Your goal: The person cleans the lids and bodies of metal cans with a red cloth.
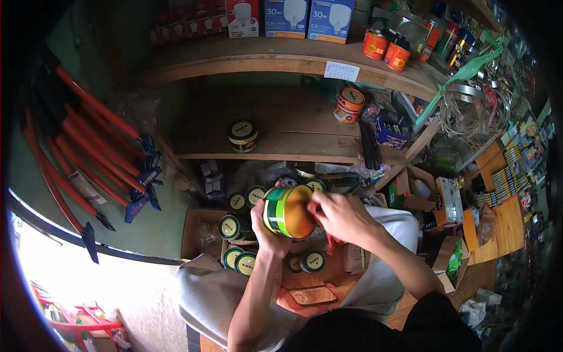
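My left hand (270, 236) is wrapped round a can (274, 212) with a green and yellow label, tilted so that its plain golden-brown end faces right. My right hand (346, 218) is at that end, its fingers curled in against the surface. Something red (331, 243) shows below the right fingers, but whether they grip it cannot be made out. Below and left of the held can, several similar cans with dark green rims and cream lids (229, 226) stand together, some in a cardboard box. Another lidded can (313, 261) sits between my legs.
On the wooden shelf (205, 146) ahead stand a dark can (243, 136) and an orange can (350, 105). Light-bulb boxes (286, 17) line the upper shelf. Orange-handled tools (97, 149) hang at left. Open cartons (417, 186) and packed goods crowd the right.
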`<state>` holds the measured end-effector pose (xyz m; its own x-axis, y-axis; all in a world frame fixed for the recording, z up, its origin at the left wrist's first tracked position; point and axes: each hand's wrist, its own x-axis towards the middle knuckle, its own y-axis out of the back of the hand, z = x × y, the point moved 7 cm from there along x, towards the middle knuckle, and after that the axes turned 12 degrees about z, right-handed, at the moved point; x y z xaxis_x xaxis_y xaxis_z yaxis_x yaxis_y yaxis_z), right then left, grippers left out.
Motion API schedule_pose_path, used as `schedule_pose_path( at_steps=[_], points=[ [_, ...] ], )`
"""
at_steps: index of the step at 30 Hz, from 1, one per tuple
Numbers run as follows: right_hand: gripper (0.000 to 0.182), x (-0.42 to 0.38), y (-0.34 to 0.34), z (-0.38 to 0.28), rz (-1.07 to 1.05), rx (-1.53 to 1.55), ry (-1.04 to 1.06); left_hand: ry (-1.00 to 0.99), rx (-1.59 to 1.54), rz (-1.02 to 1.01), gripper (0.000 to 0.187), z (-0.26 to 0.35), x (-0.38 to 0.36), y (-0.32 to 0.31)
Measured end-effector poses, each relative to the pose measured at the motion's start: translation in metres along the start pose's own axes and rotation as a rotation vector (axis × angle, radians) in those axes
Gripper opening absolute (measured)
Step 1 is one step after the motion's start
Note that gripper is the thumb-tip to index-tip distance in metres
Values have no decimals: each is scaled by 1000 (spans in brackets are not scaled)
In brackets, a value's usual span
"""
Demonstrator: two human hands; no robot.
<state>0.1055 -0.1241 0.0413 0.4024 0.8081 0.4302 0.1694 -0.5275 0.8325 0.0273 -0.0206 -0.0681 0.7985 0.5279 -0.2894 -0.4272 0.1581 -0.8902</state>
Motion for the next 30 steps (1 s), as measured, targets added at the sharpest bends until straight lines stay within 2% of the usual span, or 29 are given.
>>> schedule_pose_path(
  at_steps=[2,5,6,7,8,9,11,12,13,15,17,19,21,23,25,29,30],
  points=[
    [15,14,7,3,193,15,-78,55,4,66,62,-10,-3,-1],
    [14,27,7,-15,275,170,-25,112,10,146,59,-20,0,7],
    [13,28,0,-22,271,242,16,113,7,165,59,-22,4,15],
    [11,26,-6,-33,168,262,18,112,2,187,59,-23,6,22],
    [11,24,-8,-46,134,314,101,133,-80,154,52,-23,4,27],
    [11,20,-10,-56,104,364,184,121,-63,142,54,-21,6,34],
    [15,5,-13,-61,-71,418,194,76,-91,83,57,-8,-3,13],
    [16,-3,-11,-58,-103,415,237,83,-40,104,66,-4,-4,11],
    [18,-10,-9,-54,-133,412,278,50,16,102,64,3,-9,3],
    [21,-15,-6,-33,-127,283,264,100,-35,37,63,3,-12,1],
    [18,-2,8,-15,-78,55,168,144,-32,59,62,-2,-14,3],
    [17,14,15,-1,106,-108,152,186,-22,88,62,-9,-16,2],
    [17,24,10,-7,161,-10,96,144,117,158,58,-15,-9,13],
    [15,23,-4,-28,191,198,117,103,60,273,55,-17,-3,26],
    [15,10,-14,-52,123,356,225,27,-17,194,54,-7,-2,20],
    [22,-17,-13,-29,-68,351,274,84,7,190,56,6,-5,13],
    [23,-20,-13,-13,-78,249,244,95,13,188,57,3,-5,13]
  ],
)
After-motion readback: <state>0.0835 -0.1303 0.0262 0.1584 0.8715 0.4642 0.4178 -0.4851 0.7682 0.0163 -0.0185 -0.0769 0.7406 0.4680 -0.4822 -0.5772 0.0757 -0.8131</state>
